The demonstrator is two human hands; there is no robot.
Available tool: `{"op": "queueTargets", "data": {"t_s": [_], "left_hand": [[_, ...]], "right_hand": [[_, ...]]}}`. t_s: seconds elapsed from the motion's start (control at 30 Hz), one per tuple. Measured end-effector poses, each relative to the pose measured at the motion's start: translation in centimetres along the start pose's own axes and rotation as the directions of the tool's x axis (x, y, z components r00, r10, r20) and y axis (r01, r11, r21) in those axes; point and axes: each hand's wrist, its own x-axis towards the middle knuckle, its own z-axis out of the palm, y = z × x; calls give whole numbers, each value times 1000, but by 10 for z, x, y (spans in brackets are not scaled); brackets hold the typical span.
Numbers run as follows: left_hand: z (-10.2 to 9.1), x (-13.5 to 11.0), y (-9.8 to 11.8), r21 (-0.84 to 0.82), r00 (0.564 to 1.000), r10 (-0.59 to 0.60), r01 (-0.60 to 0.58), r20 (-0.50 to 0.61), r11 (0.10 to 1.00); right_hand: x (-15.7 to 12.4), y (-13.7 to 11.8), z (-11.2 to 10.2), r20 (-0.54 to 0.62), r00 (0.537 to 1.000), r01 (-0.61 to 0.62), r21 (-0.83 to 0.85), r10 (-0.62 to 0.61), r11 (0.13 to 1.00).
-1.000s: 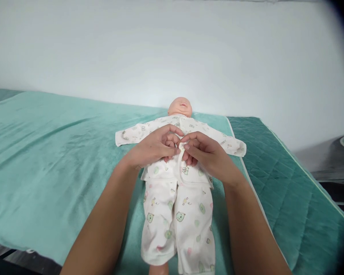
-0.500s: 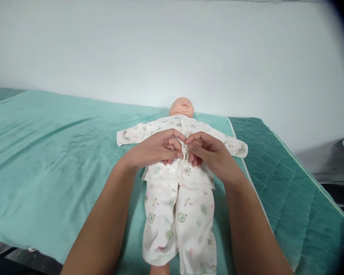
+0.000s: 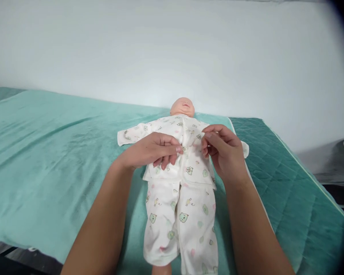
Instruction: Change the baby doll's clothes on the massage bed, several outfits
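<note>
A baby doll (image 3: 182, 107) lies on its back in a white printed long-sleeved shirt (image 3: 195, 173) and matching trousers (image 3: 162, 225). My left hand (image 3: 157, 150) is over the chest, thumb and fingertips pinched at the shirt's front edge near the middle. Over the other side of the chest, my right hand (image 3: 222, 149) is apart from the front edge, its fingers curled in and thumb close to the index finger. Nothing shows between them. Part of the sleeve behind that hand is hidden. Below one trouser leg a bit of the doll's leg (image 3: 161, 269) shows.
A light teal sheet (image 3: 60, 160) spreads under the doll. To the right lies a darker green quilted pad (image 3: 278, 183) with pale edging. A plain white wall (image 3: 160, 49) rises right behind the doll's head.
My right hand has come away from the shirt's middle and moved right, apart from my left hand. The left stays near the front edge, slightly lower. The doll has hardly moved.
</note>
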Motion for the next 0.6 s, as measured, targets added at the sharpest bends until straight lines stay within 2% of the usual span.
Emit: {"op": "queueTargets", "data": {"t_s": [0.07,0.13,0.2,0.23,0.3,0.33,0.4,0.47,0.53,0.6], "left_hand": [[-1,1,-2,-73,983,103,-115,-154,991],[-4,6,-9,-81,904,181,-229,-388,970],[-10,16,-24,13,765,202,-246,-612,969],[-14,23,-34,90,682,209,-206,-701,974],[-22,33,-56,287,493,275,-52,-826,956],[-25,36,-67,388,439,333,38,-834,921],[-30,34,-86,539,425,425,193,-799,820],[-33,19,-100,615,445,460,313,-768,724],[-36,-4,-111,628,479,427,426,-767,651],[-43,-27,-121,604,525,333,519,-784,605]], "right_hand": [[1,2,-3,-136,986,87,-41,-91,995],[4,7,-9,-236,954,151,-149,-184,977],[9,16,-18,-278,928,158,-308,-248,938],[12,22,-23,-285,921,138,-397,-265,908],[18,35,-32,-281,919,71,-571,-276,818],[21,42,-36,-267,924,39,-649,-275,760],[24,55,-42,-196,946,12,-775,-258,632],[23,64,-45,-121,967,14,-854,-225,520],[16,68,-50,-88,979,-1,-907,-186,422],[5,67,-59,-92,985,-42,-949,-148,312]]}}
